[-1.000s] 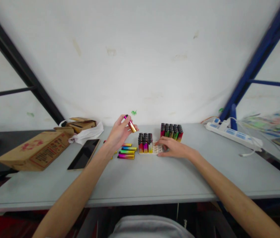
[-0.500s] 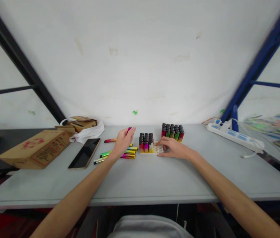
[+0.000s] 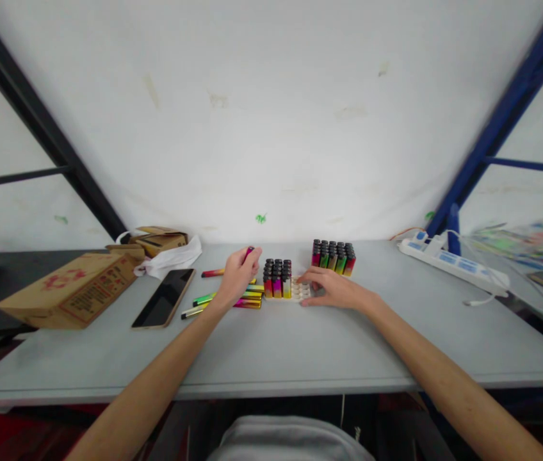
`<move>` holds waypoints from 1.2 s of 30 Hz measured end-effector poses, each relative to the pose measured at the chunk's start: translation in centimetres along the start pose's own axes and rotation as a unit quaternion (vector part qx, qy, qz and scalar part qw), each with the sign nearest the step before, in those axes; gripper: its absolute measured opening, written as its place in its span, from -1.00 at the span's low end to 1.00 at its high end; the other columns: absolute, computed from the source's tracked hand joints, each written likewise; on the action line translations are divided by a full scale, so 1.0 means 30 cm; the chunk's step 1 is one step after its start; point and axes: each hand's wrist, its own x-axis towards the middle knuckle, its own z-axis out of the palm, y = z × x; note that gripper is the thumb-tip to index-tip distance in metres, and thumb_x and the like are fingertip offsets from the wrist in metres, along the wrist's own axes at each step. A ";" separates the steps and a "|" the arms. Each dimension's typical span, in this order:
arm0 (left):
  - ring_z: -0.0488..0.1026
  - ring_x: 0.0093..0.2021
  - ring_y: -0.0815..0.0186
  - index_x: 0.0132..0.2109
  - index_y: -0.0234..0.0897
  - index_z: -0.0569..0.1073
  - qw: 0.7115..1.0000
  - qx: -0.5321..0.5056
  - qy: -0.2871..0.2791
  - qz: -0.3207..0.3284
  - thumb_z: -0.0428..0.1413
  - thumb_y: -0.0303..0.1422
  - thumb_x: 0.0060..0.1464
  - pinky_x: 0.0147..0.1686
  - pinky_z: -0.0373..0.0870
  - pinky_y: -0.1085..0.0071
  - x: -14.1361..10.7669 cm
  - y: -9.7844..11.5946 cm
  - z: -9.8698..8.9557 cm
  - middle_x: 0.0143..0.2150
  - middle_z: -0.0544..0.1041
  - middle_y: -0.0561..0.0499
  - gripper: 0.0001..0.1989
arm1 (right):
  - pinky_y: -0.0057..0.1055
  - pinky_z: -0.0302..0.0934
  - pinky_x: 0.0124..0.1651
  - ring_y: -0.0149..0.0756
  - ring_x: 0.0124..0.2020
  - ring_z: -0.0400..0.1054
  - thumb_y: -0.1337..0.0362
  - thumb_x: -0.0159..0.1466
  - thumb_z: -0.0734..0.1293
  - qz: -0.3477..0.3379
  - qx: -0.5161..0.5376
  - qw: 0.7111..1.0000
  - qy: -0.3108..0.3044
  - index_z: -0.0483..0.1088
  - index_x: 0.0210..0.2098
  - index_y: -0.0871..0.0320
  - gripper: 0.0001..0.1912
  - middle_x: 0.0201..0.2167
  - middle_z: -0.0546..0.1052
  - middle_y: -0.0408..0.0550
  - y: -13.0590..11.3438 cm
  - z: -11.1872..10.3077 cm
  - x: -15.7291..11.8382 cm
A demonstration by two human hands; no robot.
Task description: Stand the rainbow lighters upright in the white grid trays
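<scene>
My left hand point(image 3: 239, 276) is closed around a lighter, whose purple upper part point(image 3: 249, 251) pokes out above the fingers. Just right of it stands a white tray point(image 3: 303, 289) with round holes; upright lighters point(image 3: 277, 282) with black tops fill its left part in rows. At the tray's right end, my right hand point(image 3: 326, 286) grips it between thumb and fingers. Loose lighters point(image 3: 204, 299) in green, yellow and pink lie on the table under and beside my left forearm. Behind my right hand stands a second block of upright lighters point(image 3: 333, 257).
On the left lie a black phone point(image 3: 164, 298), a cardboard box point(image 3: 72, 288), a smaller opened box point(image 3: 161, 239) and a white plastic bag point(image 3: 173, 258). A white power strip point(image 3: 454, 261) with cables lies at the right. The wall closes off the grey table's back.
My right hand has slid the tray with its lighters a little to the left, closer to my left hand. The left hand still holds its lighter in nearly the same place.
</scene>
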 end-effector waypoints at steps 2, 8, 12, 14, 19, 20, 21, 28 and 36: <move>0.05 -0.65 0.46 -0.50 -0.17 0.15 1.000 -0.014 0.004 0.003 0.07 -0.04 0.13 -0.67 -0.02 0.51 0.004 0.007 -0.002 -0.64 0.12 0.19 -0.59 | -0.26 0.35 -0.07 -0.17 -0.17 0.45 -0.06 0.29 0.46 -0.001 -0.003 1.000 -0.001 0.46 0.16 0.17 -0.42 -0.06 0.52 0.07 -0.001 -0.005 0.000; 0.03 -0.64 0.45 -0.54 -0.17 0.11 0.998 0.033 0.051 0.010 0.03 -0.19 0.09 -0.67 -0.05 0.50 0.009 -0.013 -0.015 -0.65 0.08 0.18 -0.66 | -0.25 0.37 -0.07 -0.16 -0.16 0.44 -0.10 0.28 0.46 -0.003 0.001 1.000 0.003 0.47 0.13 0.17 -0.41 -0.03 0.52 0.09 0.001 -0.025 -0.007; 0.00 -0.66 0.47 -0.53 -0.17 0.11 0.997 -0.005 0.072 -0.006 0.05 -0.20 0.08 -0.68 -0.07 0.52 0.007 -0.021 -0.020 -0.65 0.06 0.21 -0.67 | -0.23 0.36 -0.08 -0.15 -0.18 0.44 -0.11 0.28 0.45 0.018 -0.016 1.000 0.019 0.49 0.13 0.17 -0.41 -0.04 0.52 0.09 0.008 -0.048 -0.015; -0.02 -0.68 0.49 -0.51 -0.17 0.13 0.996 -0.042 0.071 -0.021 0.07 -0.17 0.10 -0.69 -0.09 0.53 0.006 -0.016 -0.020 -0.66 0.04 0.23 -0.65 | -0.22 0.36 -0.06 -0.15 -0.18 0.43 -0.11 0.29 0.44 0.022 -0.023 0.999 0.023 0.48 0.14 0.17 -0.40 -0.04 0.52 0.10 0.013 -0.055 -0.019; 0.15 -0.65 0.46 -0.40 -0.18 0.21 0.993 -0.117 0.007 -0.018 0.15 -0.09 0.12 -0.66 0.15 0.54 0.015 0.011 -0.009 -0.65 0.11 0.25 -0.65 | -0.20 0.36 -0.01 -0.13 -0.14 0.43 -0.12 0.26 0.46 0.033 -0.034 0.999 0.019 0.42 0.22 0.23 -0.29 0.04 0.49 0.17 0.035 -0.048 -0.025; 0.17 -0.65 0.45 -0.37 -0.17 0.21 0.991 -0.132 -0.008 -0.013 0.15 -0.09 0.13 -0.64 0.20 0.53 0.021 0.018 -0.005 -0.65 0.13 0.26 -0.66 | -0.19 0.36 0.00 -0.13 -0.14 0.44 -0.13 0.24 0.48 0.040 -0.033 0.999 0.017 0.39 0.24 0.24 -0.25 0.06 0.49 0.18 0.040 -0.042 -0.026; 0.16 -0.66 0.45 -0.34 -0.16 0.19 0.989 -0.147 -0.022 -0.013 0.14 -0.09 0.14 -0.64 0.21 0.53 0.028 0.027 0.001 -0.66 0.14 0.27 -0.67 | -0.18 0.36 0.00 -0.13 -0.14 0.44 -0.14 0.22 0.49 0.045 -0.032 0.998 0.016 0.38 0.26 0.24 -0.21 0.07 0.49 0.20 0.045 -0.037 -0.026; 0.07 -0.70 0.54 -0.17 -0.12 0.19 0.982 -0.154 -0.109 -0.006 0.12 -0.08 0.23 -0.67 0.12 0.57 0.094 0.112 0.081 -0.48 0.31 0.26 -0.70 | -0.13 0.33 0.08 -0.02 -0.04 0.45 -0.16 0.17 0.52 0.064 -0.041 0.997 0.008 0.34 0.28 0.29 -0.11 0.10 0.49 0.26 0.046 -0.013 -0.021; 0.58 -0.25 0.23 -0.20 -0.33 0.60 0.981 0.012 -0.147 0.124 0.21 -0.09 0.17 -0.18 0.49 0.36 0.147 0.102 0.138 -0.25 0.65 -0.10 -0.66 | -0.18 0.32 0.06 -0.06 -0.05 0.43 -0.18 0.20 0.49 0.041 -0.034 0.999 0.011 0.34 0.28 0.20 -0.17 0.06 0.49 0.17 0.043 -0.019 -0.023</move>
